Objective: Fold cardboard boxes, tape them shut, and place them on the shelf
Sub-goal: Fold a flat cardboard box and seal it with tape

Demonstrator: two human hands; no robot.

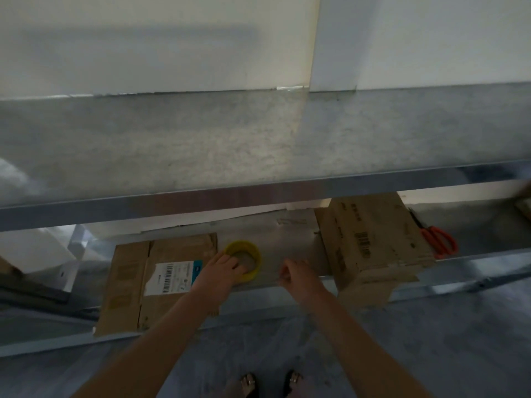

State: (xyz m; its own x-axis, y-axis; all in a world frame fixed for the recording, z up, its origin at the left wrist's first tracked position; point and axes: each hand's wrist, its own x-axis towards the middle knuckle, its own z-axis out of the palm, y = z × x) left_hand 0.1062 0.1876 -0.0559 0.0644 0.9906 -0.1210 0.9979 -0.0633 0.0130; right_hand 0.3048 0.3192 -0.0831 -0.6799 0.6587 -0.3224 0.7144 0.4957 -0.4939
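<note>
A yellow tape roll (253,251) lies on the lower shelf (287,239) of a metal rack. My left hand (222,268) grips the roll, fingers reaching into its hole. My right hand (293,275) is just right of the roll with fingers curled, and appears to pinch the clear tape end, which is too faint to make out. A flattened cardboard box (155,280) with a white label lies left of the roll and overhangs the shelf's front edge. A folded cardboard box (373,245) stands to the right.
Orange-handled scissors (439,242) lie on the lower shelf right of the folded box. The upper shelf (258,145) spans the view, with white boards standing at its back. My sandalled feet (270,384) stand on the grey floor below.
</note>
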